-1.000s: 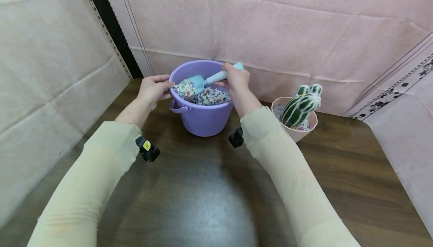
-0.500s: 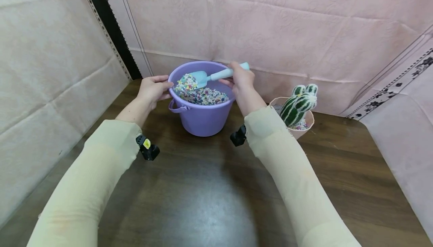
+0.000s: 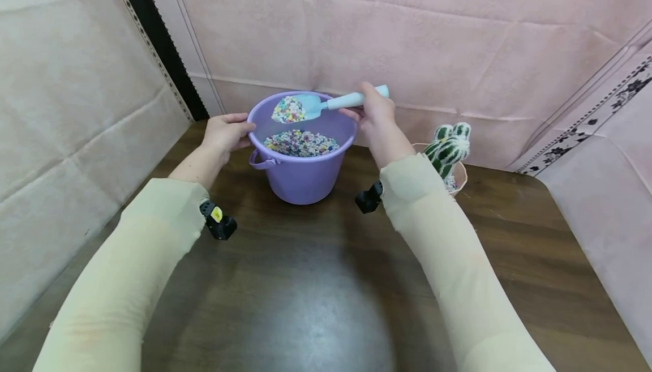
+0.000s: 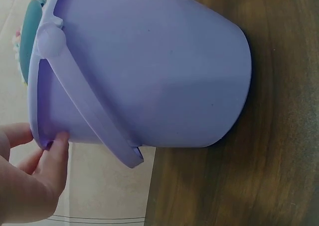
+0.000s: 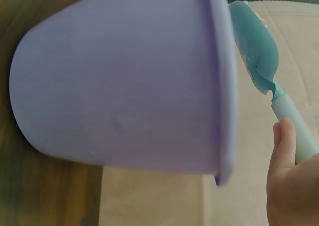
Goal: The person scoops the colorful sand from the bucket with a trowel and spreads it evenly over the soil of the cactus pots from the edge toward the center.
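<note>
Gripping the scoop (image 3: 346, 101): right hand (image 3: 378, 114) clamped round its handle, blade of beads (image 3: 288, 110) left of those fingers, over the bucket. Left hand (image 3: 222, 135) thumb and fingers pinch the rim of the purple bucket (image 3: 305, 178), upright just right of them. Dark wood-grain table (image 3: 285, 270) below both hands, glare patch nearside. Creased pinkish cloth (image 3: 407, 43) behind the fingers, black strip (image 3: 163, 41) beyond the left ones. Cactus (image 3: 447, 148) right of right fingers, pot partly sleeve-hidden.

One bucket (image 3: 305, 179), one scoop (image 3: 347, 101), one pot (image 3: 460, 177), one cactus (image 3: 447, 148), two sleeves (image 3: 109, 259), two wrist cameras (image 3: 221, 225); beads (image 3: 300, 144) too many to count.
</note>
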A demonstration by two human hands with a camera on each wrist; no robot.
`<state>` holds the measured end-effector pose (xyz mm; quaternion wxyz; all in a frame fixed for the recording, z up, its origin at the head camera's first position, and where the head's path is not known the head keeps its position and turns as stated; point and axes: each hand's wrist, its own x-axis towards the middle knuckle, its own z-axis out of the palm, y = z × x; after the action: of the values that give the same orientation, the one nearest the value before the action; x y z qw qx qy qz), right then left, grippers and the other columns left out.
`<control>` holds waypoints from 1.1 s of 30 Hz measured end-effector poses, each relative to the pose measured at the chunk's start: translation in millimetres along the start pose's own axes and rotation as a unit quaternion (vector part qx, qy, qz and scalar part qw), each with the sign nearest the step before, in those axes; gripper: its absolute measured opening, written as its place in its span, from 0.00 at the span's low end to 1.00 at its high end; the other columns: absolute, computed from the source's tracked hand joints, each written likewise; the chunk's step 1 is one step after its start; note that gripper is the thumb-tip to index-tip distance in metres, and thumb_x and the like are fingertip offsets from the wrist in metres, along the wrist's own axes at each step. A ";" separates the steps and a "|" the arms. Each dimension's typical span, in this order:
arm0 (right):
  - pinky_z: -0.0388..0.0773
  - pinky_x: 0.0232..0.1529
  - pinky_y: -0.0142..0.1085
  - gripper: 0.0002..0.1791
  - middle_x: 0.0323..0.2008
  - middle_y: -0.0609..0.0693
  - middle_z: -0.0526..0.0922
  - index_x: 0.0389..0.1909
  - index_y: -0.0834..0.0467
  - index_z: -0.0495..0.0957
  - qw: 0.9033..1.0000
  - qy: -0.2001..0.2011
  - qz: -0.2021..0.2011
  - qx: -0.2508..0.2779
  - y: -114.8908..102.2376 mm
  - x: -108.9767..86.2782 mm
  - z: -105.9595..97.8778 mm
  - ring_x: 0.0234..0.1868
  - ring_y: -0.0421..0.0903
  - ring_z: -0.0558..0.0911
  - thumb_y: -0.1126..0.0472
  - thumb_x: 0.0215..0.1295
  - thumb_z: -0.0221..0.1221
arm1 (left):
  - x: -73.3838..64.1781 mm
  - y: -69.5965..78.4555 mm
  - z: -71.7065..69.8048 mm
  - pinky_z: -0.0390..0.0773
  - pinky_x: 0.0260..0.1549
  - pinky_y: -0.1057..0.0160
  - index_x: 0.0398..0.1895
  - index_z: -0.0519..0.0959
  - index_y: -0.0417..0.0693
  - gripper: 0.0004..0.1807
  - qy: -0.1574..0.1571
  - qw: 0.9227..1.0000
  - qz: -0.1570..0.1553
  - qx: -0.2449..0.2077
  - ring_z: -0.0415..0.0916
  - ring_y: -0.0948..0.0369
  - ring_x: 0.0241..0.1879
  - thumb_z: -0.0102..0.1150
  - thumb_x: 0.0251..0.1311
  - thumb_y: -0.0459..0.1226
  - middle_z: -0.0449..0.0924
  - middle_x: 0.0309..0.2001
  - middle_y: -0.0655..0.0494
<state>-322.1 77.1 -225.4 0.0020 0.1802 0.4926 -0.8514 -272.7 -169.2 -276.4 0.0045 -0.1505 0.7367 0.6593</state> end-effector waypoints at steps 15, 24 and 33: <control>0.84 0.23 0.39 0.03 0.31 0.58 0.77 0.32 0.59 0.67 0.998 0.026 0.013 0.048 -64.4 -2.4 -39.9 0.20 0.49 0.81 0.68 0.60 0.52 | -10.6 31.9 42.2 0.73 0.56 0.69 0.59 0.74 0.46 0.23 0.106 0.983 0.148 0.002 0.72 0.60 0.55 0.59 0.59 0.37 0.74 0.58 0.48; 0.85 0.28 0.44 0.06 0.30 0.56 0.76 0.31 0.58 0.67 0.992 0.051 0.031 0.111 -98.7 3.5 -79.6 0.28 0.50 0.80 0.68 0.59 0.56 | -23.1 49.6 84.0 0.78 0.52 0.65 0.58 0.73 0.41 0.22 0.006 0.983 0.157 -0.090 0.74 0.58 0.54 0.58 0.60 0.33 0.74 0.58 0.46; 0.84 0.39 0.42 0.11 0.37 0.55 0.77 0.37 0.54 0.68 0.986 0.085 0.038 0.141 -124.0 4.9 -115.2 0.40 0.50 0.83 0.68 0.58 0.59 | -25.7 46.1 125.6 0.81 0.48 0.62 0.56 0.74 0.39 0.20 -0.065 0.980 0.150 -0.112 0.76 0.55 0.51 0.58 0.59 0.31 0.76 0.55 0.44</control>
<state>-314.0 238.4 -174.8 -0.0333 0.2690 0.3587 -0.8932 -282.7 -37.6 -242.9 -0.0633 0.0053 0.6705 0.7392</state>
